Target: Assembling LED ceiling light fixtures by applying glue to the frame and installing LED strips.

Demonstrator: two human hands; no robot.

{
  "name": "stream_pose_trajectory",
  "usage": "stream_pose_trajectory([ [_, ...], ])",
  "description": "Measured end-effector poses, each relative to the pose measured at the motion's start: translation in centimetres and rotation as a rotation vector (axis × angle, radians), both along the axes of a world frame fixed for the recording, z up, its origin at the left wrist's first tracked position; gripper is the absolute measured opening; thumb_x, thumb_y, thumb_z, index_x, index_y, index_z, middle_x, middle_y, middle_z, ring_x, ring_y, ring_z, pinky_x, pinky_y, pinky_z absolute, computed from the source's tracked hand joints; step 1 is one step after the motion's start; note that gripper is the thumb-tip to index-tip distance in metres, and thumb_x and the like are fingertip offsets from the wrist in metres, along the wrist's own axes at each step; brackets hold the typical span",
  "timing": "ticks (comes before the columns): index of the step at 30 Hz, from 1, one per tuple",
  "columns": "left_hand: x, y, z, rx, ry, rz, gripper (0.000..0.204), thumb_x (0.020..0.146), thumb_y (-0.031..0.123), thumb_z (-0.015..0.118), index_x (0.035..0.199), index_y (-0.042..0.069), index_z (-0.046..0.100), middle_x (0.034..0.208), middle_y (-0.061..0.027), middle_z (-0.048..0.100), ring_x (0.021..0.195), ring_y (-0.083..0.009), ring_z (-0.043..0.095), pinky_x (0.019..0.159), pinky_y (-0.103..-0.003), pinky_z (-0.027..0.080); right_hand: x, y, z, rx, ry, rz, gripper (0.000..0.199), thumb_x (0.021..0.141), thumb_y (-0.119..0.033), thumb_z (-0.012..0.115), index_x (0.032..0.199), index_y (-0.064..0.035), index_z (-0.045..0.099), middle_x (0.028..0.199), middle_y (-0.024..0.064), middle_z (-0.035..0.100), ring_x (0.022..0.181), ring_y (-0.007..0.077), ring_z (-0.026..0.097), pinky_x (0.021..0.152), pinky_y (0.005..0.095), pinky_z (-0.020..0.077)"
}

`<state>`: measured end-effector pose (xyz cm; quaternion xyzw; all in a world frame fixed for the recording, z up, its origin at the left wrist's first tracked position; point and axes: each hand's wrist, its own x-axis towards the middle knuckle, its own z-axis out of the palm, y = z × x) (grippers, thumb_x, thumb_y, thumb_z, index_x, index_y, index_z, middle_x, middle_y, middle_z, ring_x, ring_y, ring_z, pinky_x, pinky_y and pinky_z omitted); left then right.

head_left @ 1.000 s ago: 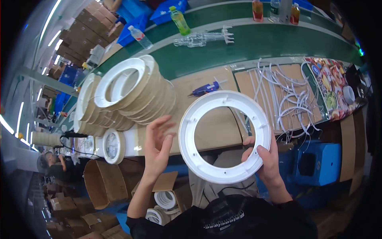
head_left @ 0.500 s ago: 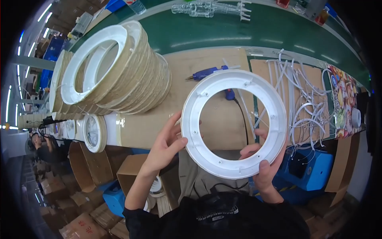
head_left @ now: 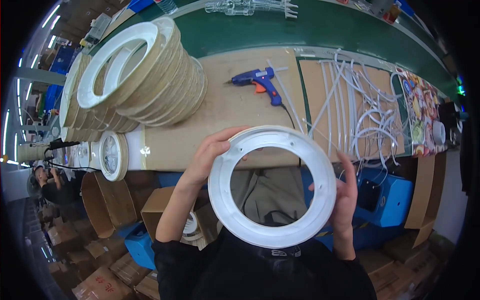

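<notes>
White ring [head_left: 272, 236] was up off the desk [head_left: 135, 145], before the person's black shirt [head_left: 225, 270]; left hand [head_left: 207, 157] pinched its upper left rim, thumb on the near face, fingers curled behind; right hand [head_left: 345, 200] stood at the right rim, index finger raised and apart, one fingertip showing through the opening; how firmly it bore on the ring I could not tell.

Progress, by my judgement: piece in mid-handling, neither set down nor stacked; the face I saw was bare white with small holes, no strip on it; its outer wall was mostly hidden, so I could not say whether it was finished. A stack of cream-sided rings [head_left: 165, 95] leaned at left; white strips [head_left: 351, 105] lay loose and tangled at right; blue glue gun [head_left: 260, 77] lay on the cardboard sheet [head_left: 225, 110], out of both hands.

Writing: red handwritten marks on a carton [head_left: 105, 285] at lower left; pale print on the shirt, partly covered by the ring; a small light label on the glue gun, too small to read; no brand made out.
</notes>
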<state>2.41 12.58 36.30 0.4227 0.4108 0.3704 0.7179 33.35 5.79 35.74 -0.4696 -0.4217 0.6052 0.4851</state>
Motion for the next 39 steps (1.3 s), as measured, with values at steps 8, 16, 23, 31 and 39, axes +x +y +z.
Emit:
stream_pose_trajectory([
  [8, -0.2, -5.3, 1.7, 0.009, -0.050, 0.075, 0.054, 0.095, 0.028, 0.051, 0.136, -0.007, 0.052, 0.105, -0.0115, 0.069, 0.093, -0.0137, 0.064, 0.080, -0.026, 0.052, -2.2, -5.5, 0.8, -0.023, 0.010, -0.059, 0.085, 0.091, -0.065, 0.056, 0.136, 0.0059, 0.043, 0.083, 0.0131, 0.065, 0.055, 0.0106, 0.061, 0.047, 0.0214, 0.0486],
  [16, -4.1, -10.0, 0.2, 0.042, -0.212, 0.403, 0.056, 0.099, 0.031, 0.047, 0.141, -0.005, 0.046, 0.100, -0.0118, 0.070, 0.084, -0.0141, 0.067, 0.072, -0.025, 0.055, -6.3, -9.7, 2.9, 0.063, -0.036, -0.047, 0.081, 0.091, -0.064, 0.053, 0.134, 0.0036, 0.044, 0.099, 0.0103, 0.066, 0.081, 0.0128, 0.065, 0.056, 0.0211, 0.0517],
  [23, 2.7, -19.2, -1.1, 0.220, -0.281, 0.562, 0.065, 0.088, 0.009, 0.067, 0.145, 0.000, 0.037, 0.125, -0.0172, 0.060, 0.113, -0.0236, 0.063, 0.096, -0.037, 0.053, -7.7, -10.1, -0.9, 0.044, 0.111, 0.019, 0.054, 0.096, -0.029, 0.056, 0.135, 0.0026, 0.038, 0.114, 0.0219, 0.062, 0.085, 0.0228, 0.069, 0.065, 0.0313, 0.0586],
  [31, -1.5, -20.1, -2.9, 0.150, -0.317, 0.389, 0.080, 0.100, 0.046, 0.053, 0.154, -0.001, 0.017, 0.140, -0.0243, 0.051, 0.130, -0.0312, 0.054, 0.104, -0.040, 0.047, -5.3, -4.7, 0.7, -0.002, 0.087, 0.107, 0.044, 0.093, -0.027, 0.055, 0.126, 0.0014, 0.046, 0.069, 0.0097, 0.057, 0.057, 0.0208, 0.061, 0.051, 0.0299, 0.0510],
  [39, -5.8, -13.7, -4.9, 0.161, -0.152, 0.313, 0.075, 0.100, 0.032, 0.053, 0.156, 0.001, 0.015, 0.111, -0.0188, 0.067, 0.095, -0.0233, 0.070, 0.085, -0.033, 0.054, -7.1, 0.6, -0.1, -0.126, 0.015, 0.263, 0.051, 0.094, -0.030, 0.057, 0.132, -0.0006, 0.043, 0.069, 0.0108, 0.059, 0.054, 0.0201, 0.061, 0.048, 0.0292, 0.0508],
])
